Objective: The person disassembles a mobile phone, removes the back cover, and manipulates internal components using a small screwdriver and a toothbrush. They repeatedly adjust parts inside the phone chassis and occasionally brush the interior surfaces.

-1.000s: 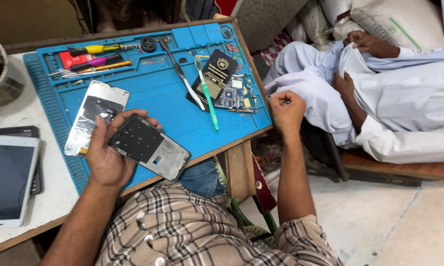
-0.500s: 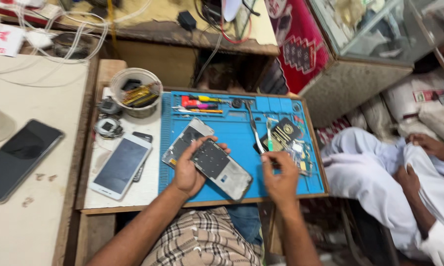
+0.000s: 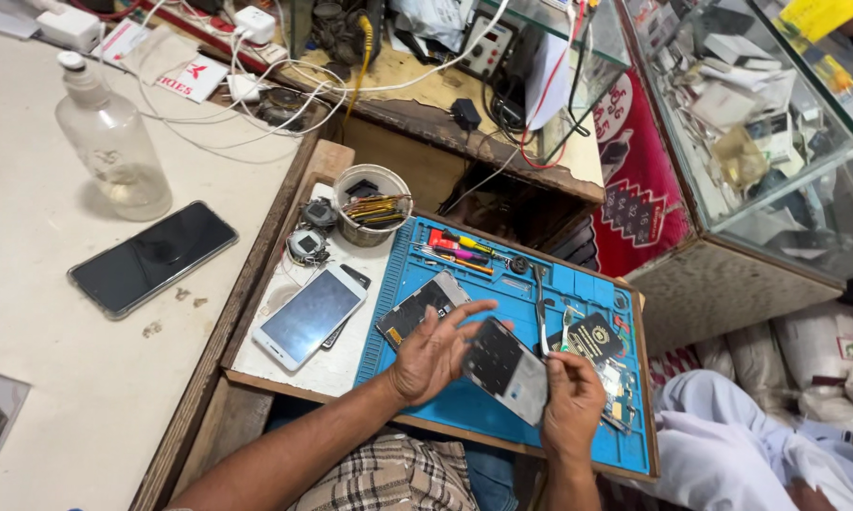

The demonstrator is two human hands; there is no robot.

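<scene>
cluttered repair bench: the blue work mat [image 3: 578, 284] is lying beneath both hands. the left hand [image 3: 431, 350] is cupping the opened phone [image 3: 504, 367] above the mat with fingers partly spread, while the right hand [image 3: 570, 402], away at the mat's edge a moment ago, is now pinching the phone's lower edge, so handling is becoming two-handed.

Bright even overhead light, soft shadows, glare on glass case [image 3: 777, 123]; sharp centre, wide-angle stretch at edges
</scene>
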